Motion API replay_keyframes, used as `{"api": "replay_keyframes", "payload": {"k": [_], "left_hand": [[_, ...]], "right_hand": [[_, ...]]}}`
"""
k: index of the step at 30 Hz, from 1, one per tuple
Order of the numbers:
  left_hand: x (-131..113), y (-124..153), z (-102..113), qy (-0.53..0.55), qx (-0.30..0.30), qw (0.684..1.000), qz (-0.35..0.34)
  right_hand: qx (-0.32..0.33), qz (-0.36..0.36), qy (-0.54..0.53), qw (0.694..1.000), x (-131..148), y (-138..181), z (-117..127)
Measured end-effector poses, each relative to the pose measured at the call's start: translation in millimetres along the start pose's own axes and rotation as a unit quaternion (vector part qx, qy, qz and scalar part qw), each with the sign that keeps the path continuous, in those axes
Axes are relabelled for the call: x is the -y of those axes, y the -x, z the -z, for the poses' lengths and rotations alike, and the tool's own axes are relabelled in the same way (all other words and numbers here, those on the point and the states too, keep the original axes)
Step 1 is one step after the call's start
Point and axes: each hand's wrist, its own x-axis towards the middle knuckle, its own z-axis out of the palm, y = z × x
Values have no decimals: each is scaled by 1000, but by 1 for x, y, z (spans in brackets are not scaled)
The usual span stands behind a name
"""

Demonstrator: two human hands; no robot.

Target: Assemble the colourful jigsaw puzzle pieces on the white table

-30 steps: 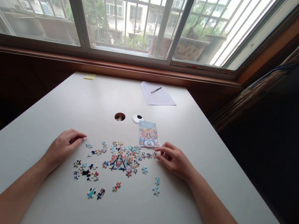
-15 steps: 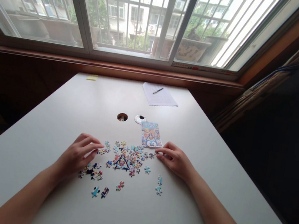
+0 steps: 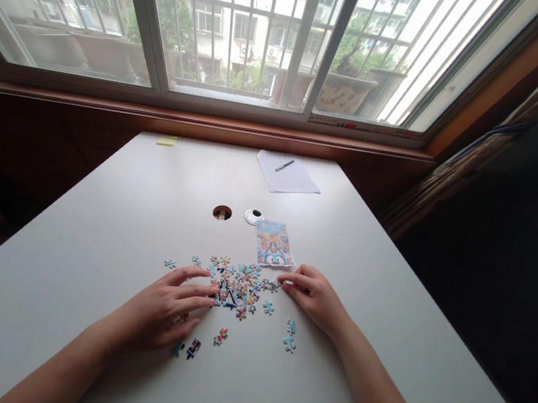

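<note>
Over the left side of the jigsaw puzzle pieces my left hand [image 3: 165,307] is open, fingers spread and palm down, hiding several pieces beneath it. Its fingertips reach the partly joined puzzle [image 3: 235,291], a colourful patch with dark blue lines. At the cluster's right edge my right hand [image 3: 315,297] is closed in a pinch on a small puzzle piece [image 3: 280,283]. Loose pieces lie around: a light-blue pair [image 3: 290,336], a red-and-green piece [image 3: 221,336] and a dark piece [image 3: 194,348]. Just behind the cluster lies the picture sheet [image 3: 275,244].
A white table [image 3: 345,401] carries everything. Behind the puzzle are a round cable hole [image 3: 222,213] and its loose cover [image 3: 253,215]. Farther back lie papers [image 3: 297,180] with a pen [image 3: 284,165] and a yellow note [image 3: 167,140]. A barred window stands beyond.
My left hand has moved right and slightly nearer, its fingers spreading over the puzzle. Pieces at the upper left are now uncovered. The right hand keeps its pinch almost in place.
</note>
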Motion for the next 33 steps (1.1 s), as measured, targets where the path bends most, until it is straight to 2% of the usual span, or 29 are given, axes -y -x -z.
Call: {"api": "replay_keyframes", "payload": {"k": [7,22,33], "left_hand": [[3,0,-2,11,-4,1000,-6],[11,4,-3,6,-24,1000,-5],[11,2,-2,-4,-18,1000,-14]], "right_hand": [[-13,-39,-21,999,6,0,-1],[15,-48,-13,999,1,0,3],[21,-42,-2,999,2,-1,1]]}}
